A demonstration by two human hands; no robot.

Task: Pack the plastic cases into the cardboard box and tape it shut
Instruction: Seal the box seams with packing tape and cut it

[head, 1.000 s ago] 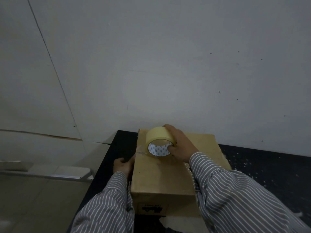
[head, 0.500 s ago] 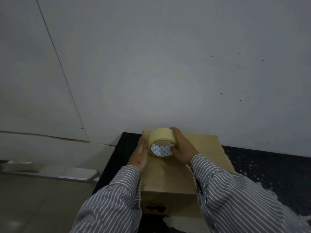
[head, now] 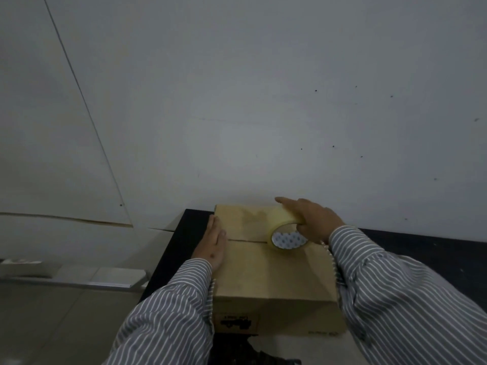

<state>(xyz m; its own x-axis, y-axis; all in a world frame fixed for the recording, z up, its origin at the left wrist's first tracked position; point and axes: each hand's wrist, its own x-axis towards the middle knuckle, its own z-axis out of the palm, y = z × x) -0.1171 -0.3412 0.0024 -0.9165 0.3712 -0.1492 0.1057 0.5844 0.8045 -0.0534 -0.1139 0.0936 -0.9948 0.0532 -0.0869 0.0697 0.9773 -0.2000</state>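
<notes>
A closed brown cardboard box (head: 271,275) stands on a black table, its top seam running left to right. My right hand (head: 313,219) grips a yellow tape roll (head: 286,237) that rests on the seam right of the box's middle; the index finger points out over the roll. A pale strip of tape lies along the seam behind the roll. My left hand (head: 213,243) lies flat with straight fingers on the box's left edge, over the seam's end. No plastic cases are in view.
The black table (head: 421,256) runs off to the right, flecked with white bits. A grey wall (head: 263,101) rises right behind the box. Left of the table the floor (head: 52,325) lies lower, with a pale ledge along it.
My right hand has drawn the tape roll rightward along the seam, away from the left edge. My left hand has come up from the box's side and now lies flat on the left end.
</notes>
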